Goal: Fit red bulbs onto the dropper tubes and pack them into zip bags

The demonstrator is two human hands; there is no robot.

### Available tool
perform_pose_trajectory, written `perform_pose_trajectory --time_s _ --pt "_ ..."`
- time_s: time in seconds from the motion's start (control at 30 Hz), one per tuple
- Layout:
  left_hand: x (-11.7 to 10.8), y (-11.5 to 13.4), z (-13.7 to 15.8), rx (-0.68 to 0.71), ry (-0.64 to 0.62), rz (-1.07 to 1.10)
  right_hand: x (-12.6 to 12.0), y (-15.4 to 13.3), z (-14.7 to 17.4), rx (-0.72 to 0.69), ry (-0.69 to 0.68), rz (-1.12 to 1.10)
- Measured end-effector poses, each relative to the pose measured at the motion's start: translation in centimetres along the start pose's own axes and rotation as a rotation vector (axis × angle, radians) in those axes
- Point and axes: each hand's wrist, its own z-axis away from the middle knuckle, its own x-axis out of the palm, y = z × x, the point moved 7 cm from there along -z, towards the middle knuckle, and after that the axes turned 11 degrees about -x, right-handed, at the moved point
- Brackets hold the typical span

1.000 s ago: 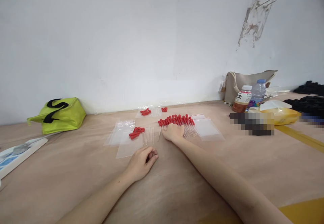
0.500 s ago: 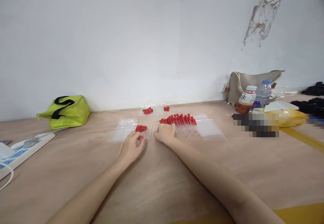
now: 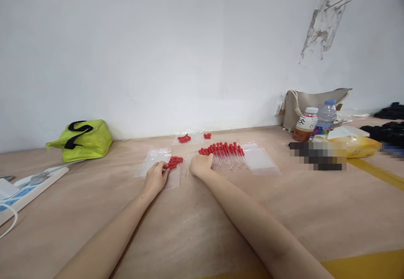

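Note:
My left hand (image 3: 155, 176) is at the small pile of red rubber bulbs (image 3: 175, 160), thumb and fingertips closed on a bulb at its near edge. The pile lies on a clear plastic bag (image 3: 173, 181). My right hand (image 3: 201, 164) is curled, palm down, over the right end of a row of thin clear tubes (image 3: 185, 167); its fingertips are hidden, so what they hold cannot be seen. Right beside it, many droppers (image 3: 225, 155) lie side by side, their red bulbs toward the wall and clear stems toward me.
Clear zip bags lie left (image 3: 154, 160) and right (image 3: 261, 161) of the droppers. Another bag with red bulbs (image 3: 184, 138) is near the wall. A green bag (image 3: 86, 140) and a power strip (image 3: 34, 188) stand left; bottles (image 3: 305, 124) and a yellow packet (image 3: 361, 145) stand right.
My left hand has moved slightly left, and its fingers have come to the near edge of the red bulbs. My right hand has shifted a little to the left.

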Motion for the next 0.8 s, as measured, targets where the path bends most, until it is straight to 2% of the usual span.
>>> perform_pose_trajectory --time_s 0.13,0.2,0.23,0.37,0.5,0.6,0.8 --pt "-1.0 0.7 0.7 0.032 0.021 0.013 -1.4 0.6 2.2 -0.052 0.096 -0.004" --pt "-1.6 1.7 1.8 0.066 0.015 0.049 -2.1 1.7 4.2 -0.119 0.187 -0.011" --pt "-1.8 2.5 2.5 0.092 0.001 0.078 -2.5 2.2 5.4 -0.207 0.260 -0.039" --pt "-1.4 6.9 6.1 0.241 -0.144 0.246 -2.4 5.5 9.8 -0.467 0.352 -0.124" --pt "-0.1 9.9 8.5 0.333 -0.291 0.278 -2.8 8.2 12.2 -0.552 0.456 -0.241" --pt "0.5 10.3 8.5 0.312 -0.324 0.304 -3.3 8.3 12.7 -0.559 0.487 -0.267" --pt "0.5 10.0 7.9 0.224 -0.321 0.409 -3.6 6.1 13.9 -0.636 0.438 -0.228"
